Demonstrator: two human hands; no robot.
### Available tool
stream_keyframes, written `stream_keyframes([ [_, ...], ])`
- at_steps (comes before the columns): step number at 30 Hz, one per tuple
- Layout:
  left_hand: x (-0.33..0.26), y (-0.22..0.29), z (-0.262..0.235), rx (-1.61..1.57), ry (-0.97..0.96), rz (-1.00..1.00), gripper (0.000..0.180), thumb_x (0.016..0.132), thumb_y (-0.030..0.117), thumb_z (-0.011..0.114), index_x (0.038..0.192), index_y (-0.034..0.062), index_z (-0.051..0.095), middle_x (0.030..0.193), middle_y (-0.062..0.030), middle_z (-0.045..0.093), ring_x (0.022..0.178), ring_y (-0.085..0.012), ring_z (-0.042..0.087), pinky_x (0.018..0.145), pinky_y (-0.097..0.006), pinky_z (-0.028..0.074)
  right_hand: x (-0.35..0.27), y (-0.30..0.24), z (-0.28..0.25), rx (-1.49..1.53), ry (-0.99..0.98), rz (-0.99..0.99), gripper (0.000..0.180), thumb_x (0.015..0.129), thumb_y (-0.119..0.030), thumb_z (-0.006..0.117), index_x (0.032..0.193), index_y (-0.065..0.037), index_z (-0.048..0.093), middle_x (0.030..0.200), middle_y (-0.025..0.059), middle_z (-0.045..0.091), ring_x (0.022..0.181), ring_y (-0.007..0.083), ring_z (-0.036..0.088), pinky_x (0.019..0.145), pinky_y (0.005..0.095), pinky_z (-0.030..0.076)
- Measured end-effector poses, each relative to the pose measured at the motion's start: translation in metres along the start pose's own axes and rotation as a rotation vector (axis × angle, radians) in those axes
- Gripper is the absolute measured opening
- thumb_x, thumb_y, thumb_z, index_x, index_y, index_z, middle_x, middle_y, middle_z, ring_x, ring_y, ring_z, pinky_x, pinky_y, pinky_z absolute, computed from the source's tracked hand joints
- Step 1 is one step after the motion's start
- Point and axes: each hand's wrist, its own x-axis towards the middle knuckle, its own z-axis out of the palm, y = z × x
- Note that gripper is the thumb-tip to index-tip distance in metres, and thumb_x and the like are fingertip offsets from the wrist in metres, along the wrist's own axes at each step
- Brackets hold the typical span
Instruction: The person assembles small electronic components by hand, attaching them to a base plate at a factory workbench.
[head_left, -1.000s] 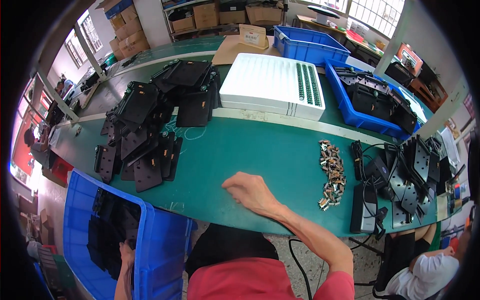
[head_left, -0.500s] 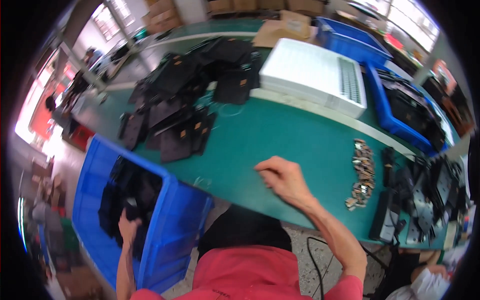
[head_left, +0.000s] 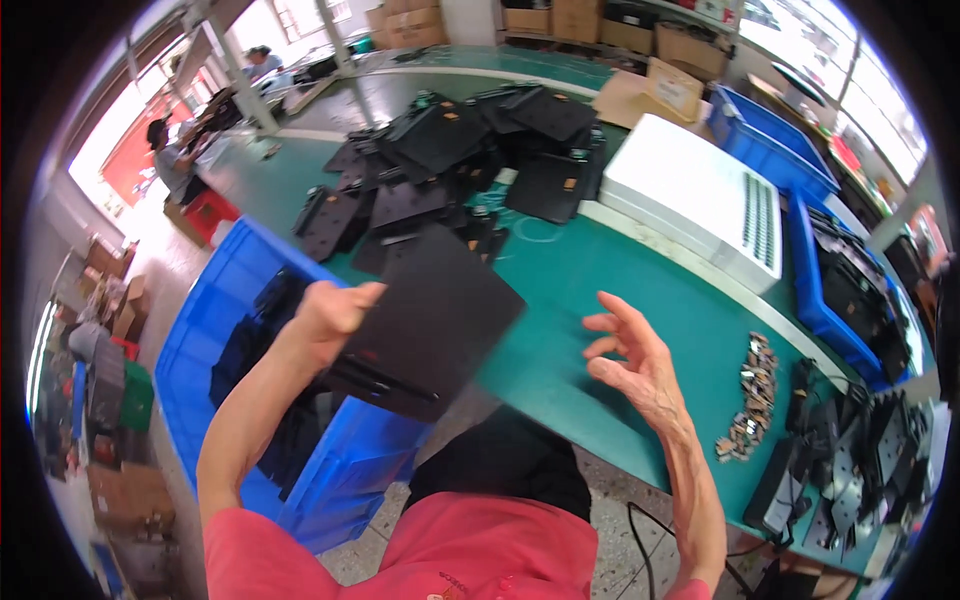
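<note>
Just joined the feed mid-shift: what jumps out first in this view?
The flat black panel stands out first, held up by the left hand above the near edge of the green table and the blue bin at the person's left. The right hand hovers open beside it, holding nothing. Behind them a heap of black parts covers the far table, with a white ribbed box to its right.

The left hand (head_left: 330, 312) covers one corner of the black panel (head_left: 425, 325) (its edges motion-blurred).
</note>
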Motion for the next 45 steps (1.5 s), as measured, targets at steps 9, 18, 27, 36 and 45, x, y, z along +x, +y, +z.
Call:
stream_keyframes([
  [9, 0.189, -0.037, 0.121, 0.228, -0.298, -0.721, 0.063, 0.089, 0.049, 0.058, 0.120, -0.0052, 0.056, 0.105, -0.0158, 0.066, 0.084, -0.0244, 0.068, 0.076, -0.049, 0.057, -0.006, -0.008, -0.057, -0.141, -0.094, 0.209, 0.050, 0.079, -0.006, 0.074, 0.126, 0.000, 0.058, 0.088, 0.0062, 0.065, 0.073, 0.0134, 0.063, 0.067, 0.0259, 0.053],
  [18, 0.243, -0.043, 0.159, 0.391, -0.216, -0.194, 0.057, 0.094, 0.038, 0.063, 0.129, -0.0065, 0.054, 0.115, -0.0161, 0.064, 0.103, -0.0235, 0.064, 0.083, -0.044, 0.055, -0.007, -0.013, -0.056, -0.134, 0.382, 0.296, 0.054, 0.073, 0.003, 0.071, 0.122, 0.008, 0.048, 0.083, 0.0135, 0.066, 0.065, 0.0179, 0.068, 0.055, 0.0275, 0.057],
  [27, 0.239, -0.065, 0.169, 0.687, -0.096, 0.135, 0.033, 0.084, 0.001, 0.062, 0.116, -0.0033, 0.066, 0.094, -0.0063, 0.070, 0.084, -0.0137, 0.065, 0.078, -0.029, 0.052, -0.007, -0.019, -0.058, -0.199, 0.452, 0.262, 0.021, 0.077, -0.007, 0.072, 0.094, 0.003, 0.064, 0.073, 0.0087, 0.064, 0.053, 0.0128, 0.061, 0.050, 0.0257, 0.050],
  [36, 0.238, -0.044, 0.154, 0.674, 0.109, 0.226, 0.032, 0.093, 0.014, 0.060, 0.123, 0.0031, 0.064, 0.110, -0.0077, 0.069, 0.100, -0.0145, 0.063, 0.088, -0.030, 0.050, -0.011, 0.009, -0.019, -1.317, 0.339, -0.606, 0.013, 0.070, -0.007, 0.070, 0.078, -0.007, 0.059, 0.068, 0.0057, 0.050, 0.061, 0.0225, 0.057, 0.051, 0.0361, 0.045],
  [45, 0.212, -0.128, 0.156, 1.635, -0.200, 0.902, 0.053, 0.084, 0.024, 0.067, 0.129, 0.0011, 0.055, 0.138, -0.0197, 0.044, 0.131, -0.0382, 0.037, 0.109, -0.054, 0.030, -0.001, -0.025, -0.039, -1.111, 0.265, -0.211, 0.010, 0.081, -0.016, 0.070, 0.086, -0.007, 0.069, 0.082, 0.0133, 0.066, 0.074, 0.0343, 0.065, 0.065, 0.0427, 0.052],
])
